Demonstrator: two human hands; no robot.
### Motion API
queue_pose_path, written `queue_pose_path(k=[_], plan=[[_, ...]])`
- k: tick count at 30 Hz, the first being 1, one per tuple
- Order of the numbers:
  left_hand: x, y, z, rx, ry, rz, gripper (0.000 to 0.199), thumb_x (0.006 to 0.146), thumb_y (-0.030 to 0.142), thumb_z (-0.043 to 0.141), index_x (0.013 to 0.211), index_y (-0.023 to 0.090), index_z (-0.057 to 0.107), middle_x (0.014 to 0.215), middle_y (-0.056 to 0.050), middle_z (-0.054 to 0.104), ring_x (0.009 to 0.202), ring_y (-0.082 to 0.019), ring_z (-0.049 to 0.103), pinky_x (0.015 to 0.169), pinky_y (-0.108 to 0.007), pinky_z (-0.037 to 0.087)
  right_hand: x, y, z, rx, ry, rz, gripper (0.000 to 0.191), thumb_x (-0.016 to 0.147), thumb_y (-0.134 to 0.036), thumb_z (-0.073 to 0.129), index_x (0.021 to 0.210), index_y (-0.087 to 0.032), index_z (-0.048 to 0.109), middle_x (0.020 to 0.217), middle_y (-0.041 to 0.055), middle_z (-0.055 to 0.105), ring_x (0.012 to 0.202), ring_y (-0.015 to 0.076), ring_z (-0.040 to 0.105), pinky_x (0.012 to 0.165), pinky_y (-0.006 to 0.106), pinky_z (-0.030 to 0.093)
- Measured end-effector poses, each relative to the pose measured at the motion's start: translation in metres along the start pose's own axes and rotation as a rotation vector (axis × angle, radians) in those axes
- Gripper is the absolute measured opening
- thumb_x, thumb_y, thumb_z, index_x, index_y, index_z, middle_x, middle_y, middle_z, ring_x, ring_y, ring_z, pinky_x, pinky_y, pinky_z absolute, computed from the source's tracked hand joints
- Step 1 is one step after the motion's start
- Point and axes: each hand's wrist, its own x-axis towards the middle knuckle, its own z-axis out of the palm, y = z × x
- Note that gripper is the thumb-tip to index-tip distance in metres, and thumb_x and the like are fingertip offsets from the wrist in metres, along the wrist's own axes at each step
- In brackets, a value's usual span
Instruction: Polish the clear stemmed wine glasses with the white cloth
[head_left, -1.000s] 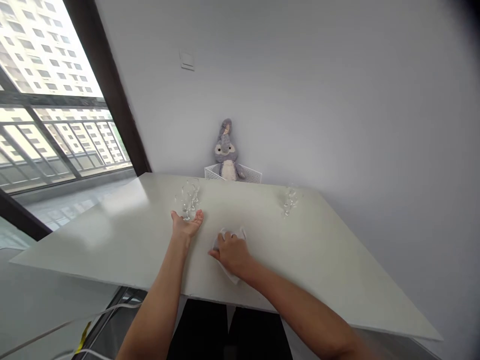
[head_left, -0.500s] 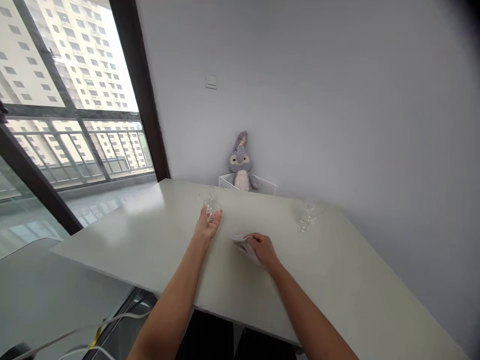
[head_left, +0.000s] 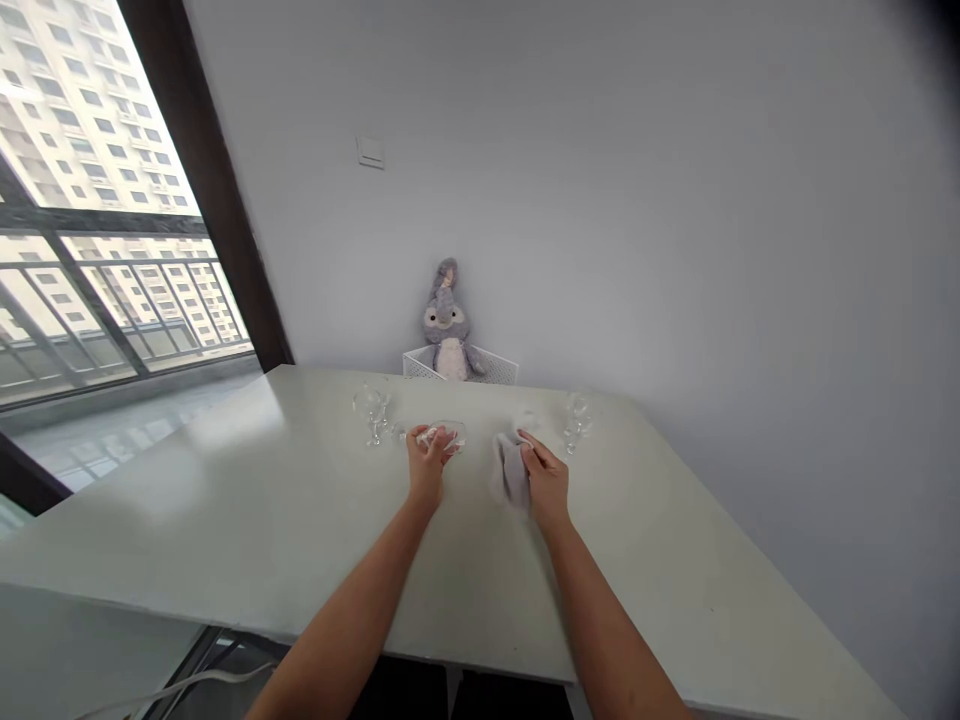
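Note:
My left hand [head_left: 429, 462] is closed round a clear stemmed glass [head_left: 451, 437], which lies tilted on its side above the table, its bowl pointing right. A grey cloth [head_left: 510, 472] hangs from the pinched fingers of my right hand [head_left: 546, 476], a short way to the right of that glass. Left of my left hand, clear glasses [head_left: 373, 412] stand on the table. Beyond my right hand, more clear glassware [head_left: 577, 418] stands near the table's back edge.
The pale table [head_left: 247, 520] reaches back to a grey wall. Behind its far edge, a grey plush toy [head_left: 450, 335] sits in a white perforated basket [head_left: 499, 368]. A window is at the left, and a white cable [head_left: 217, 676] runs below the table's front edge.
The view has turned right. My left hand has brought its glass away from the standing glassware and tilted it. The cloth in my right hand now hangs more upright and spread.

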Motion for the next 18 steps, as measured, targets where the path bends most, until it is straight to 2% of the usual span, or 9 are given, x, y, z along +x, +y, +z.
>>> queue_pose_path(k=[2, 5, 9, 12, 15, 18], plan=[[-0.001, -0.001, -0.003, -0.005, 0.006, -0.007, 0.043, 0.069, 0.038, 0.065, 0.096, 0.023, 0.035, 0.096, -0.003, 0.053, 0.088, -0.018, 0.061, 0.077, -0.036, 0.048, -0.002, -0.004, 0.001, 0.055, -0.029, 0.054, 0.049, 0.065, -0.042, 0.063, 0.107, -0.015, 0.06, 0.091, 0.0054, 0.066, 0.079, 0.0184, 0.059, 0.066, 0.029, 0.046], [-0.001, 0.002, -0.003, -0.047, -0.006, -0.009, 0.042, 0.068, 0.039, 0.064, 0.095, 0.024, 0.035, 0.097, -0.003, 0.054, 0.088, -0.018, 0.061, 0.077, -0.036, 0.048, -0.002, -0.005, 0.001, 0.193, 0.01, 0.097, 0.05, 0.065, -0.04, 0.064, 0.109, -0.017, 0.058, 0.094, 0.0054, 0.066, 0.078, 0.018, 0.06, 0.067, 0.029, 0.047], [-0.003, 0.001, 0.0, -0.078, -0.053, -0.022, 0.041, 0.069, 0.04, 0.063, 0.095, 0.024, 0.036, 0.1, -0.003, 0.054, 0.091, -0.019, 0.06, 0.078, -0.037, 0.047, 0.004, -0.002, -0.005, 0.259, 0.094, 0.203, 0.038, 0.069, -0.041, 0.059, 0.102, -0.022, 0.059, 0.084, 0.001, 0.066, 0.07, 0.0171, 0.061, 0.061, 0.03, 0.049], [-0.006, -0.005, 0.003, -0.069, -0.025, -0.054, 0.041, 0.069, 0.04, 0.064, 0.094, 0.024, 0.035, 0.098, -0.003, 0.054, 0.09, -0.019, 0.06, 0.078, -0.037, 0.047, 0.002, -0.002, -0.005, 0.234, 0.079, 0.152, 0.039, 0.073, -0.043, 0.055, 0.105, -0.023, 0.058, 0.084, 0.0009, 0.066, 0.069, 0.0165, 0.06, 0.061, 0.029, 0.049], [-0.011, -0.012, 0.005, -0.052, -0.003, -0.08, 0.043, 0.068, 0.039, 0.064, 0.095, 0.024, 0.035, 0.095, -0.002, 0.054, 0.086, -0.017, 0.06, 0.076, -0.034, 0.047, -0.01, -0.002, 0.008, 0.13, -0.083, 0.038, 0.045, 0.075, -0.045, 0.054, 0.114, -0.022, 0.054, 0.088, 0.002, 0.065, 0.067, 0.0138, 0.058, 0.058, 0.026, 0.046], [-0.018, -0.016, 0.007, 0.015, -0.015, -0.122, 0.044, 0.069, 0.04, 0.062, 0.099, 0.023, 0.035, 0.081, 0.002, 0.053, 0.067, -0.011, 0.059, 0.063, -0.026, 0.047, -0.025, 0.004, 0.026, -0.038, -0.303, -0.014, 0.047, 0.078, -0.046, 0.049, 0.116, -0.019, 0.054, 0.073, 0.0019, 0.063, 0.055, 0.011, 0.052, 0.05, 0.023, 0.041]])
